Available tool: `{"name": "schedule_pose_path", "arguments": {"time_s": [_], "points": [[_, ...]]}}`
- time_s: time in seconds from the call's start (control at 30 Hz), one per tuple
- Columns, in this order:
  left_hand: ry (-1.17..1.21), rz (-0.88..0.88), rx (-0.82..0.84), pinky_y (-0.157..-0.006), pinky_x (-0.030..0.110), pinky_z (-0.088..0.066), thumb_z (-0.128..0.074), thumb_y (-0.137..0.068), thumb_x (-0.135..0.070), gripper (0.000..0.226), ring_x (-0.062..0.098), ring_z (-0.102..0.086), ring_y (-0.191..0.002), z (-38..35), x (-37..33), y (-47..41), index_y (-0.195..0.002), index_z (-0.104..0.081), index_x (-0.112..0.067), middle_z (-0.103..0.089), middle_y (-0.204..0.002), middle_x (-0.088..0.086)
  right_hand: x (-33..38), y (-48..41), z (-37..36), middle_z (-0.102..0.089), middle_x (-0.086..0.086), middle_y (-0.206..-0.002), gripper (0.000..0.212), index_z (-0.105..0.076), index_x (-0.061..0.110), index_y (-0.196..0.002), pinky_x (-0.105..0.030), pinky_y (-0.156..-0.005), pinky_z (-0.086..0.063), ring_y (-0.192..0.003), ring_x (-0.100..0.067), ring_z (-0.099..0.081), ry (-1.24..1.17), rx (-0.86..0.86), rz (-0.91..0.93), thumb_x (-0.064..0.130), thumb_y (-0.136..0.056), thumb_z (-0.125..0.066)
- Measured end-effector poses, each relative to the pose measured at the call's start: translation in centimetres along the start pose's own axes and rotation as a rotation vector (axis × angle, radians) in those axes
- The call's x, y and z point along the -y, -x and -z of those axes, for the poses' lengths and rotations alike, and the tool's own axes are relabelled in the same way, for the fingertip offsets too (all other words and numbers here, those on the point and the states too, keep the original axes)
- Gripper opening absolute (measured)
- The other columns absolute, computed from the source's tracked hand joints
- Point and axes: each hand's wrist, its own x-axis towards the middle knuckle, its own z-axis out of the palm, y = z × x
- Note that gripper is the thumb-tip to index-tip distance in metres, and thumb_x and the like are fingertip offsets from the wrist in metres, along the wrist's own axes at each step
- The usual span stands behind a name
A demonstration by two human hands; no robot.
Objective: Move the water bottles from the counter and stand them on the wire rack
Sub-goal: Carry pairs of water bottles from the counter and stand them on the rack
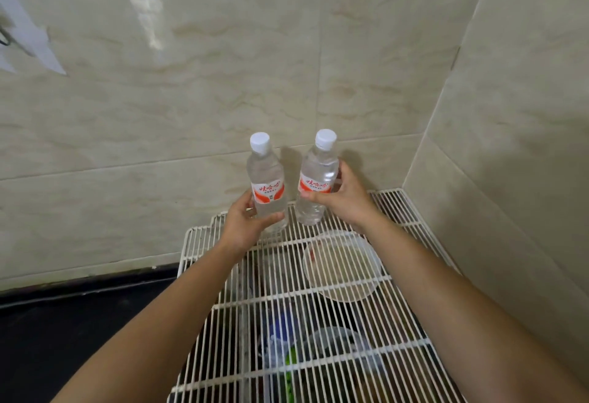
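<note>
Two clear water bottles with white caps and red-and-white labels are at the far end of the white wire rack. My left hand grips the left bottle low on its body, and it stands upright. My right hand holds the right bottle around its label; this bottle leans a little to the right. Both bottle bases are at the level of the rack's wires, but I cannot tell whether they rest on them.
Tiled walls close in behind the rack and on its right. A dark counter lies to the left, lower down. Under the wires show a round translucent lid or plate and several blue, green and clear items.
</note>
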Motion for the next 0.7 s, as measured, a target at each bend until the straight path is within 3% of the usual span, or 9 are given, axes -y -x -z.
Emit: {"name": "schedule_pose_path", "arguments": {"time_s": [0.07, 0.13, 0.23, 0.33, 0.47, 0.57, 0.7], "points": [[0.023, 0.008, -0.002, -0.083, 0.027, -0.054, -0.082, -0.077, -0.009, 0.061, 0.013, -0.065, -0.107, 0.0, 0.0, -0.4, -0.131, -0.058, -0.022, -0.067, -0.112, -0.01, 0.0, -1.0, -0.2, -0.06, 0.022, -0.111, 0.078, -0.046, 0.025, -0.14, -0.008, -0.07, -0.046, -0.095, 0.01, -0.056, 0.026, 0.053, -0.017, 0.011, -0.076, -0.088], [0.021, -0.004, 0.008, -0.082, 0.026, -0.054, -0.083, -0.076, -0.009, 0.059, 0.014, -0.066, -0.107, 0.0, 0.4, -0.9, -0.129, -0.059, -0.023, -0.067, -0.112, -0.01, -0.1, -1.8, -0.2, -0.06, 0.017, -0.121, 0.083, -0.043, 0.024, -0.144, -0.012, -0.081, -0.046, -0.103, 0.006, -0.057, 0.08, 0.086, -0.022, 0.015, -0.075, -0.089], [0.011, -0.016, 0.042, -0.089, 0.033, -0.056, -0.083, -0.076, -0.007, 0.06, 0.018, -0.066, -0.11, 0.3, 0.7, -1.3, -0.129, -0.06, -0.023, -0.068, -0.116, -0.009, -0.7, -2.6, -0.5, -0.059, 0.005, -0.142, 0.091, -0.041, 0.024, -0.146, -0.043, -0.106, -0.05, -0.127, -0.014, -0.057, 0.246, 0.1, -0.02, 0.022, -0.07, -0.092], [0.02, -0.01, 0.049, -0.093, 0.035, -0.056, -0.081, -0.077, -0.005, 0.063, 0.014, -0.065, -0.111, 0.3, 0.6, -1.7, -0.133, -0.058, -0.021, -0.068, -0.118, -0.011, -2.3, -2.4, -1.4, -0.052, -0.002, -0.149, 0.09, -0.04, 0.024, -0.144, -0.053, -0.109, -0.047, -0.132, -0.022, -0.056, 0.345, 0.08, -0.043, 0.025, -0.07, -0.092], [-0.038, -0.042, -0.023, -0.086, 0.023, -0.052, -0.084, -0.077, -0.011, 0.066, -0.001, -0.061, -0.105, -0.1, 0.8, -1.7, -0.136, -0.056, -0.023, -0.067, -0.116, -0.014, -3.9, -1.4, -2.2, -0.055, -0.005, -0.145, 0.089, -0.043, 0.021, -0.14, -0.05, -0.107, -0.049, -0.127, -0.024, -0.059, 0.386, 0.024, -0.11, 0.035, -0.068, -0.093], [-0.038, -0.029, -0.093, -0.089, 0.027, -0.052, -0.087, -0.074, -0.022, 0.075, 0.008, -0.062, -0.108, -0.3, 1.5, -1.6, -0.139, -0.049, -0.023, -0.062, -0.123, -0.009, -4.9, -0.9, -2.5, -0.06, -0.006, -0.14, 0.085, -0.043, 0.016, -0.144, -0.042, -0.102, -0.052, -0.123, -0.022, -0.061, 0.339, 0.003, -0.133, 0.028, -0.074, -0.09], [-0.01, 0.005, -0.048, -0.076, 0.015, -0.05, -0.083, -0.078, -0.023, 0.067, 0.012, -0.061, -0.113, 0.0, 2.0, -1.7, -0.138, -0.052, -0.021, -0.061, -0.13, -0.008, -4.8, -1.3, -1.8, -0.061, -0.003, -0.14, 0.072, -0.046, 0.019, -0.144, -0.031, -0.095, -0.046, -0.117, -0.014, -0.058, 0.346, 0.092, -0.145, 0.024, -0.082, -0.083]]}}
